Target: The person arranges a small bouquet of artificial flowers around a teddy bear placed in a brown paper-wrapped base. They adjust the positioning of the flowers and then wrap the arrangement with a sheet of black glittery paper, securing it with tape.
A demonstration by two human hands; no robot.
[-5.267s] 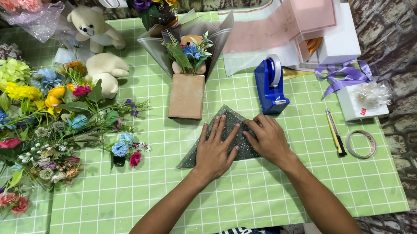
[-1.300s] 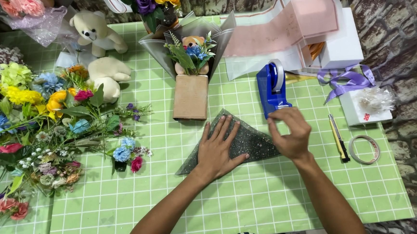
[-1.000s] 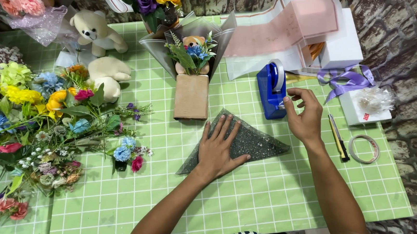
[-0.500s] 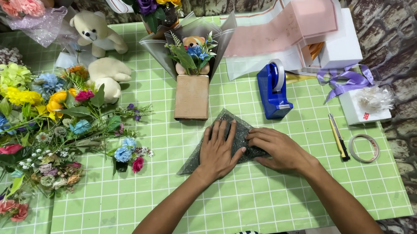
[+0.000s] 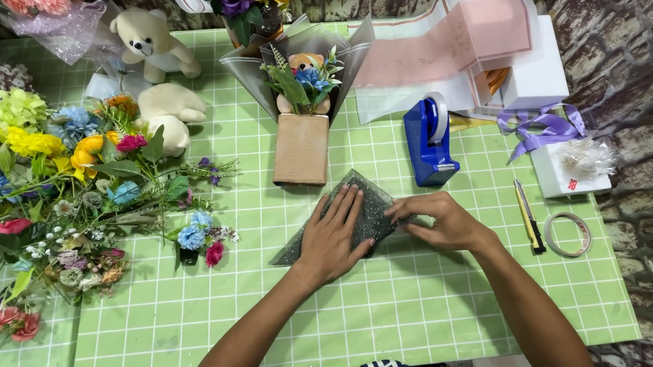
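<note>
A folded triangle of dark grey glittery wrapping paper [image 5: 373, 199] lies flat on the green checked mat [image 5: 350, 318]. My left hand [image 5: 333, 236] presses down on its middle with fingers spread. My right hand [image 5: 438, 220] rests on the paper's right part, its fingertips on the sheet next to my left hand. Neither hand lifts the paper. A blue tape dispenser [image 5: 430, 141] stands just behind my right hand.
A small bouquet in a brown paper wrap [image 5: 302, 124] lies behind the paper. Loose artificial flowers [image 5: 63, 192] cover the left side, with two cream teddy bears [image 5: 155, 80] behind. A yellow cutter [image 5: 526, 215], a tape roll [image 5: 567, 234], purple ribbon [image 5: 542, 125] and white boxes [image 5: 538, 65] sit at right.
My right hand reached up to the tape dispenser about a second ago, then came back down onto the right part of the paper. My left hand stayed pressing on the sheet.
</note>
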